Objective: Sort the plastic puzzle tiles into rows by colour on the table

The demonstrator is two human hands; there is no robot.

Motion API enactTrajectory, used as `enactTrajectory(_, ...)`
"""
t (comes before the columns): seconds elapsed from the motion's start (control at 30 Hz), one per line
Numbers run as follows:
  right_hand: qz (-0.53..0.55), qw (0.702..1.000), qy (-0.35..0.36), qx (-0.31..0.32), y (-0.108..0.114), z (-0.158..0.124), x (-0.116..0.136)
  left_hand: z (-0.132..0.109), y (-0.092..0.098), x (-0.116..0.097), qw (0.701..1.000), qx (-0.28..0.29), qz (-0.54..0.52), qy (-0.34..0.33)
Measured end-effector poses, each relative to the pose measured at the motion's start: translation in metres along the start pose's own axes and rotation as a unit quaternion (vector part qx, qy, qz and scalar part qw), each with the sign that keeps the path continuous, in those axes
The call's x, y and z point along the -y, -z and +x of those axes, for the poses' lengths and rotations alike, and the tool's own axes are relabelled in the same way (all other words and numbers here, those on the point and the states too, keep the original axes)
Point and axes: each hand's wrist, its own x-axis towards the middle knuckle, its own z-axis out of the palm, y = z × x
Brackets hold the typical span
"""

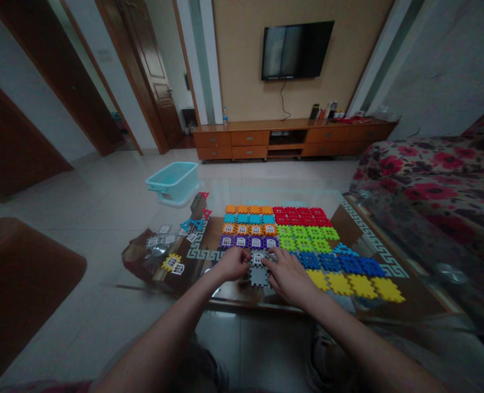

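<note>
On the glass table, a grey tile with a white window piece lies between my two hands. My left hand is at its left edge, fingers curled together; what they pinch, if anything, is too small to make out. My right hand rests over its right side, fingers spread and fingertips touching it. Just below sits a plain grey tile. Behind my hands are purple tiles with white windows, then orange and light blue rows. Blue tiles and yellow tiles extend to the right.
Loose grey and white pieces and a yellow piece with white windows lie on the left of the glass table. Red tiles and green tiles stand in rows behind. A turquoise bin is beyond the table.
</note>
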Motion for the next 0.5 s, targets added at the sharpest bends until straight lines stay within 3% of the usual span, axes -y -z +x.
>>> enactTrajectory(0.5,0.002,1.0,-0.004,0.001,-0.0015,0.0012,-0.0006,-0.001,0.0,-0.0014,1.0,-0.01,-0.004,0.019)
